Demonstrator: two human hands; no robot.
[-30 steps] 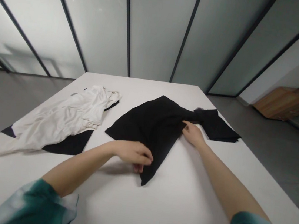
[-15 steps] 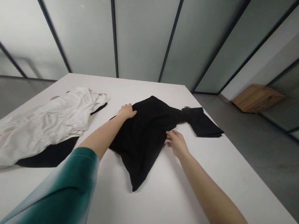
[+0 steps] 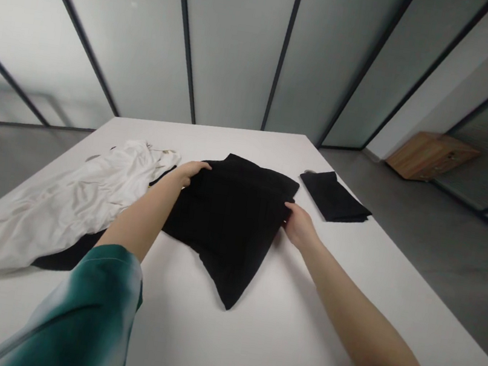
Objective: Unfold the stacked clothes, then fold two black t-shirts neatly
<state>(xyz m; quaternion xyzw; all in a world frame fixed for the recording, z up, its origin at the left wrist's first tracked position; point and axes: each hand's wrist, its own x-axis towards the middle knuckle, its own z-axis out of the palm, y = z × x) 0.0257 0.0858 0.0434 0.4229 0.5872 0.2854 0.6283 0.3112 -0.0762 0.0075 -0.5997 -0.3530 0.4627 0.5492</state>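
Note:
A black garment [image 3: 233, 224] lies spread in the middle of the white table, one corner pointing towards me. Its exact kind does not show. My left hand [image 3: 191, 171] is closed on its upper left edge, thumb over the cloth. On the opposite side my right hand [image 3: 298, 223] pinches the right edge, slightly off the tabletop. Past my right hand a folded black cloth [image 3: 333, 197] lies flat, apart from the garment.
At the left, a rumpled white garment [image 3: 81, 195] lies partly over dark cloth [image 3: 73, 252]. The white table [image 3: 270, 346] ends in front of frosted glass panels [image 3: 237, 41]. A wooden cabinet [image 3: 426, 155] stands on the floor at the right.
Both hands have moved apart and slightly away from me. The black garment is spread wider, and its far right part no longer reaches the folded cloth. My right hand has closed on its edge.

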